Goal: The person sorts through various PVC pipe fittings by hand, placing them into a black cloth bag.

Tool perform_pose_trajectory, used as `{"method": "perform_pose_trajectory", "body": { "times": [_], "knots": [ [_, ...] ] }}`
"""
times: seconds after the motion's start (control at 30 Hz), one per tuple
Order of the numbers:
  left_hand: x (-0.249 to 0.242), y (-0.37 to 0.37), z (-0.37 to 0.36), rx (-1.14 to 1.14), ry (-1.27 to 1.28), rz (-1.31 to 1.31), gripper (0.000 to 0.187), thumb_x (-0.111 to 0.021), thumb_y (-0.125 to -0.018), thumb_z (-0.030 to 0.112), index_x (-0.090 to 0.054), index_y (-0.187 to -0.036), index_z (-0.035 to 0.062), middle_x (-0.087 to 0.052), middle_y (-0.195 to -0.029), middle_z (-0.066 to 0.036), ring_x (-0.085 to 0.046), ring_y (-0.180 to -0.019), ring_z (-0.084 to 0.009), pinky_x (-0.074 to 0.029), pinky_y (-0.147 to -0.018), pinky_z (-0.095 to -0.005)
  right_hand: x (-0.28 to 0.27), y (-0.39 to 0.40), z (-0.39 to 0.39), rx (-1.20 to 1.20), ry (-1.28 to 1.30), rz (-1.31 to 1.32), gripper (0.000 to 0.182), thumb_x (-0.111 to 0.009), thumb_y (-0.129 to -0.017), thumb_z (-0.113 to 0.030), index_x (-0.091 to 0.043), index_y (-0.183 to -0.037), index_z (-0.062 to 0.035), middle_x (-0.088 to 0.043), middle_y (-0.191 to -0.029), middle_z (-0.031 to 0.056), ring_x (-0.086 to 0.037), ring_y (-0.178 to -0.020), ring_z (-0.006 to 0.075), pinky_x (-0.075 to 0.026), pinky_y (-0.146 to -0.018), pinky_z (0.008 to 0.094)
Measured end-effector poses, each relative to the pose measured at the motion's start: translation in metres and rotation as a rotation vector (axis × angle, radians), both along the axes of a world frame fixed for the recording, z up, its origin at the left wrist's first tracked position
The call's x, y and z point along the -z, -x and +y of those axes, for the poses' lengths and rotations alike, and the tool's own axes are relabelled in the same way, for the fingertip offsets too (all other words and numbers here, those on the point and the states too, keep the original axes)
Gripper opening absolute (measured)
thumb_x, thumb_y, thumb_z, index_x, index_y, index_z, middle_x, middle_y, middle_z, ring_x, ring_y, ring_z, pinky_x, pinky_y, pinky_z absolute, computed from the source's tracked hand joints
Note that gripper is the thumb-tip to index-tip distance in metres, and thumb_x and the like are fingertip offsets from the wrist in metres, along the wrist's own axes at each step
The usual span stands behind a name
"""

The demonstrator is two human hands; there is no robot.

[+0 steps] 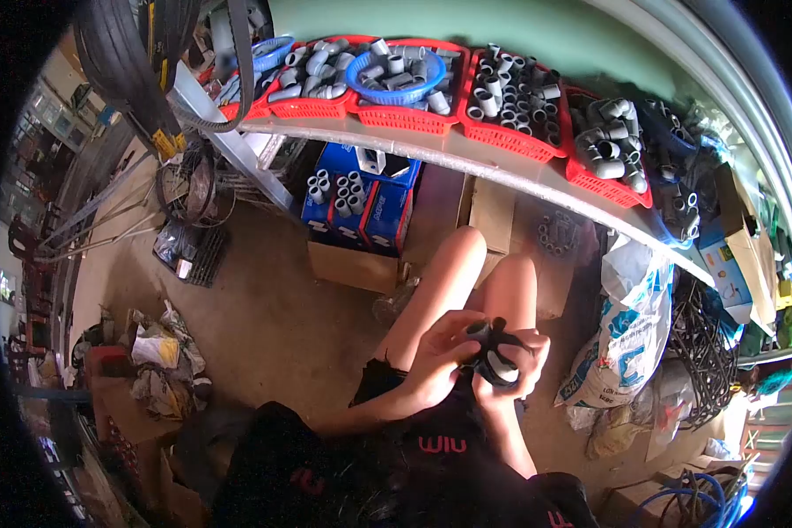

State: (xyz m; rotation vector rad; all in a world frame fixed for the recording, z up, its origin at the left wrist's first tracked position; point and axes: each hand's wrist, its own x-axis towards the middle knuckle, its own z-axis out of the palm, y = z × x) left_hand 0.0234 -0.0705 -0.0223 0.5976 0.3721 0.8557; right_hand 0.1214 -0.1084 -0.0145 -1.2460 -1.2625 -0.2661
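Observation:
Above my lap, a small dark rounded part (pixel 500 368) with a pale, shiny patch is between my two hands. My left hand (pixel 440 356) has its fingers closed on the part's left side, near a dark round opening. My right hand (pixel 524 365) wraps round its right side. What exactly the part is cannot be made out. Beyond my knees, red baskets (pixel 519 136) of grey pipe fittings line a shelf (pixel 502 167), and a blue basket (pixel 396 95) of fittings rests on one of them.
Blue boxes (pixel 358 216) with grey fittings on top stand under the shelf, above a cardboard box (pixel 352 267). A white sack (pixel 620 343) is at the right, beside black cables (pixel 700 361). Black belts hang at the upper left. Crumpled bags (pixel 163 361) lie on the left.

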Motion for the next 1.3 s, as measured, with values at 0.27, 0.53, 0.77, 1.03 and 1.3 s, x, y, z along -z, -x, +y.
{"method": "perform_pose_trajectory", "body": {
  "times": [0.27,0.53,0.77,1.03,1.3],
  "knots": [
    [0.020,0.016,0.019,0.189,0.427,-0.098,0.044,-0.039,-0.090,0.033,-0.038,-0.120,0.0012,-0.053,-0.104,-0.009,-0.052,-0.096,-0.0193,-0.043,-0.085,-0.0348,-0.004,0.003,0.011,-0.097,0.302,0.962,0.031,-0.045,-0.069,-0.012,-0.044,-0.099,-0.0044,-0.049,-0.082,0.0069,-0.051,-0.073,0.0160,-0.043,-0.067,0.0275],
    [-0.006,0.024,0.047,0.471,-0.048,0.156,0.070,-0.014,-0.086,0.058,-0.026,-0.128,0.0022,-0.049,-0.095,-0.006,-0.049,-0.073,-0.0115,-0.041,-0.064,-0.0255,-0.003,-0.013,0.014,-0.265,0.226,0.235,0.044,-0.069,-0.066,-0.026,-0.049,-0.100,-0.0059,-0.045,-0.109,0.0170,-0.051,-0.096,0.0301,-0.045,-0.076,0.0368],
    [0.016,-0.004,0.041,-0.038,-0.580,0.552,0.070,-0.016,-0.083,0.062,-0.026,-0.116,0.0020,-0.041,-0.082,-0.007,-0.042,-0.078,-0.0144,-0.033,-0.074,-0.0281,0.015,0.001,0.028,-0.201,0.277,0.209,0.031,-0.068,-0.054,-0.011,-0.054,-0.081,-0.0058,-0.054,-0.075,0.0094,-0.056,-0.065,0.0230,-0.047,-0.056,0.0303],
    [0.019,0.005,0.067,-0.172,-1.393,0.899,0.066,-0.025,-0.083,0.058,-0.038,-0.127,0.0108,-0.049,-0.091,-0.011,-0.053,-0.061,-0.0219,-0.044,-0.051,-0.0316,0.030,0.003,0.041,-0.348,0.485,1.051,0.028,-0.042,-0.062,0.005,-0.048,-0.088,-0.0020,-0.050,-0.072,0.0058,-0.046,-0.066,0.0108,-0.040,-0.061,0.0221],
    [0.056,-0.004,0.055,0.109,-0.371,0.434,0.051,-0.024,-0.092,0.039,-0.036,-0.128,0.0048,-0.052,-0.089,-0.009,-0.046,-0.068,-0.0167,-0.037,-0.065,-0.0285,0.048,-0.006,0.036,-0.221,0.498,0.632,0.021,-0.045,-0.066,-0.001,-0.049,-0.087,-0.0002,-0.054,-0.067,0.0073,-0.051,-0.059,0.0126,-0.043,-0.057,0.0239]
  ]
}}
